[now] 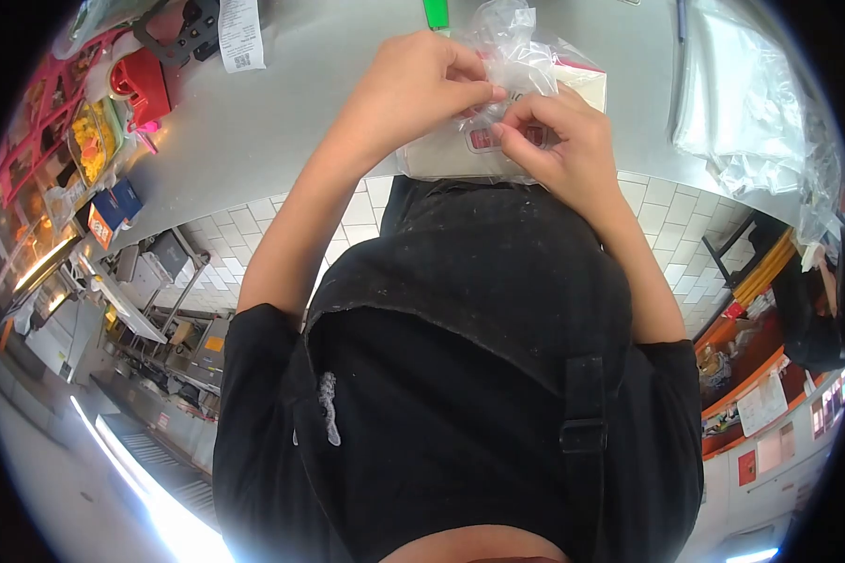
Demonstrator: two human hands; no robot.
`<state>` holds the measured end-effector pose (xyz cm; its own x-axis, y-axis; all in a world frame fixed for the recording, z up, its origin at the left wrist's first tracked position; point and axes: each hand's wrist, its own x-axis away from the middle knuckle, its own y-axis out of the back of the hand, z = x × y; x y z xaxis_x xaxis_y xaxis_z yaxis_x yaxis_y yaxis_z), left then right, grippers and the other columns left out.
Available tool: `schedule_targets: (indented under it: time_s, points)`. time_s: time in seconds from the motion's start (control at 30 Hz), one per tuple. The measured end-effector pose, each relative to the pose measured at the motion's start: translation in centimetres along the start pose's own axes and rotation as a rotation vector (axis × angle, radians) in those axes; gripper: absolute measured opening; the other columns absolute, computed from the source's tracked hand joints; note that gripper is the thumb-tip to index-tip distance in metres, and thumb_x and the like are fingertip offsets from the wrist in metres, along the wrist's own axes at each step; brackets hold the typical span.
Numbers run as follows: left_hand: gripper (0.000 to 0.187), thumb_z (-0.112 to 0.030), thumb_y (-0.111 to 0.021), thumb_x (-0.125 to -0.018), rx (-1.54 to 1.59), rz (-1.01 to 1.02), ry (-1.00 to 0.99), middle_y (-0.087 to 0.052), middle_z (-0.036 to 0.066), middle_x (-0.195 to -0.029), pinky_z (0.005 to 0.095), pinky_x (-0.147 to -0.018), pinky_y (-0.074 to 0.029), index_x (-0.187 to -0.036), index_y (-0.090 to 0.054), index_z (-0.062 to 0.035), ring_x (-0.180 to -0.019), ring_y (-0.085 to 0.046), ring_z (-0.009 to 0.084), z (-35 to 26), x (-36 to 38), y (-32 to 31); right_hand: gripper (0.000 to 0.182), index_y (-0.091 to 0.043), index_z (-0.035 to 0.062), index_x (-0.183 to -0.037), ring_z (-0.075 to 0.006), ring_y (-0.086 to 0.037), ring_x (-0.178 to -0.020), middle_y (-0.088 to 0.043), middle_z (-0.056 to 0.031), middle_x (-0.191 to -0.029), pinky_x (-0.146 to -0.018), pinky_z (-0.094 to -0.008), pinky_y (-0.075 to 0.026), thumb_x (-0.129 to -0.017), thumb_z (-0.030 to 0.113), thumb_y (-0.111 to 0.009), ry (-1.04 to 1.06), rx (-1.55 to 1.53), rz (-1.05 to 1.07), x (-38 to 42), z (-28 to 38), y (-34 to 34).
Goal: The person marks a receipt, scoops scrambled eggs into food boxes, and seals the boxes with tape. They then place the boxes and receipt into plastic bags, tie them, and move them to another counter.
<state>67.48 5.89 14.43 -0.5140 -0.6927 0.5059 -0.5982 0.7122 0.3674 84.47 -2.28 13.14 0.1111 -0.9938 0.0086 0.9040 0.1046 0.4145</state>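
Hands: my two, left hand (413, 84) and right hand (559, 141), top centre
Clear bag (512, 56): one
White box (451, 155): one
Receipt (241, 33): one, upper left
Green item (436, 13): one

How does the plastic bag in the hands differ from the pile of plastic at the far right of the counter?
The plastic bag is pinched by both hands and bunched upward over a white box; the plastic pile lies flat and untouched. The bag is a single piece, the pile several layers. Both are clear plastic on the steel counter.
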Motion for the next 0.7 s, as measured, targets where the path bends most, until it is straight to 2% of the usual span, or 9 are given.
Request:
schedule_targets:
  time_s: [0.7]
  points:
    - [0.027, -0.022, -0.069, -0.075, -0.026, -0.042, -0.021, -0.065, 0.007, -0.067, 0.0207, -0.057, -0.047, -0.085, -0.067, 0.0032, -0.061, -0.061, 0.0090, 0.05, 0.30, -0.36, 0.008, -0.064, 0.0046, -0.070, -0.0126, -0.056, -0.056, -0.055, -0.0042, -0.061, -0.053, -0.0238, -0.047, -0.066, 0.009, -0.069, -0.019, 0.013, 0.019, 0.17, -0.04, 0.25]
